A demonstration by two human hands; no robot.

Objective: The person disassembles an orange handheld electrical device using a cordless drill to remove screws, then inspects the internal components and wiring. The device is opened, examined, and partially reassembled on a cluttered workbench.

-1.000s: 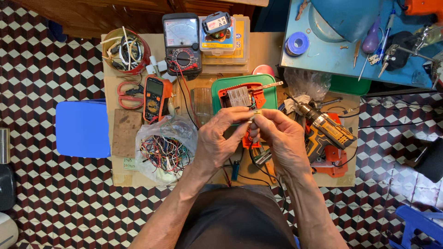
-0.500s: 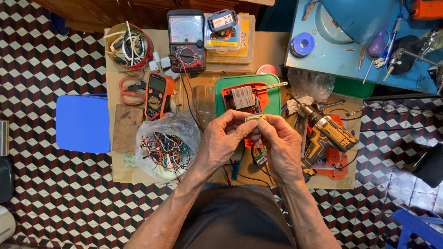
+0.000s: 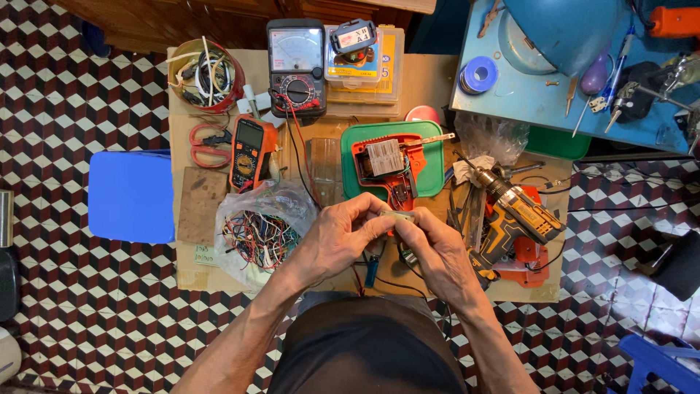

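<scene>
Wire bag (image 3: 257, 232) is lying left of the hands. Left hand (image 3: 337, 237) is pinching one end of a small pale part (image 3: 396, 216); right hand (image 3: 436, 248) is gripping the other end, just below the green tray (image 3: 432, 157). Judgement: keeping both pinches firm and the part level should be helping. Drill (image 3: 519, 215) is lying right.

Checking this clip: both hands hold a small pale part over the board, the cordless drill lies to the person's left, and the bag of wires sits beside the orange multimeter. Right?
Not quite. In the head view the cordless drill lies to the person's right, not left. The rest stands: the left hand and right hand hold the small pale part between them over the board, and the bag of wires sits beside the orange multimeter.
</scene>
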